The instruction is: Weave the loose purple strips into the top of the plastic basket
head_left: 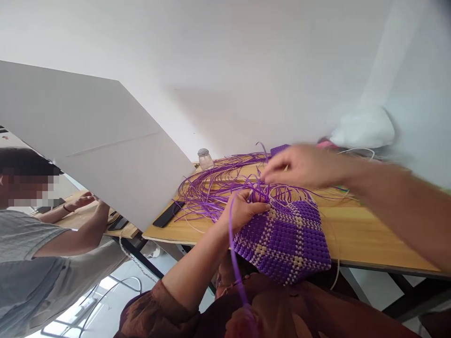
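Observation:
A purple and cream woven basket [287, 239] leans over the table's near edge, towards my lap. My left hand [243, 209] is closed on its upper left edge, thumb on the weave and fingers behind. Many loose purple and white plastic strips [207, 188] fan out from that edge across the table. One purple strip hangs down past my left wrist. My right hand [294, 166] hovers just above the edge, blurred by motion, its fingers bent near the strips. Whether a strip is between its fingers I cannot make out.
On the wooden table [380, 234] stand a glass jar with a grey lid [205, 159] and a black phone-like object [168, 215]. A white bag [366, 126] lies at the back right. Beyond a white partition [105, 131] on the left, another person [31, 263] sits working.

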`<state>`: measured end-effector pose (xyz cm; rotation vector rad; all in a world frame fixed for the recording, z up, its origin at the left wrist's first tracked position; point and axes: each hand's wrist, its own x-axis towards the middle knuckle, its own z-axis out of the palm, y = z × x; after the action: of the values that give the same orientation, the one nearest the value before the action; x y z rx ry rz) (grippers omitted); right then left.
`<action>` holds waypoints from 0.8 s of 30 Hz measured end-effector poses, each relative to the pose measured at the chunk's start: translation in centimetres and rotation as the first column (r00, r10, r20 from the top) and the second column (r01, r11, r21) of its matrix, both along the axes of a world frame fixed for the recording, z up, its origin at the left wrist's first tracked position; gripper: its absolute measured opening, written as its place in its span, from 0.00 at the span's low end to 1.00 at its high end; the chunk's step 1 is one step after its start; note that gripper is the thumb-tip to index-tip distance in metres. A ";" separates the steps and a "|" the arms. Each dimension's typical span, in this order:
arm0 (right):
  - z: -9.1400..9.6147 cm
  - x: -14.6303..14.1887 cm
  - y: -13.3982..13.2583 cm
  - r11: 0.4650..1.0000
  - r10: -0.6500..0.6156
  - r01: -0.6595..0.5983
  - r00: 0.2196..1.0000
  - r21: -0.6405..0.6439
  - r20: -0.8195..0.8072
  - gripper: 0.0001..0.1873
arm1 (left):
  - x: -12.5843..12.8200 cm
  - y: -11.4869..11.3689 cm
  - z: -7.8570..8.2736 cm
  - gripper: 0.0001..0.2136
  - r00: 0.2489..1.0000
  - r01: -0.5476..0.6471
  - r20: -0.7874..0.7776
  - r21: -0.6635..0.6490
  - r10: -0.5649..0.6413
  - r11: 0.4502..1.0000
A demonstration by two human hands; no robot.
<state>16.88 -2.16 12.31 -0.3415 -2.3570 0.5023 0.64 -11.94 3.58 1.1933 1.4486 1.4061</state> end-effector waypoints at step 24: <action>-3.5 -4.9 1.0 0.958 0.246 -0.271 0.943 0.092 0.223 0.12 | 0.1 -0.2 0.2 0.13 0.938 0.024 0.344 0.036 -0.035 0.999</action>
<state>12.02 -1.12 8.77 -0.0263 -2.6422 0.4601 0.79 -12.16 3.74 0.9255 1.1625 1.5340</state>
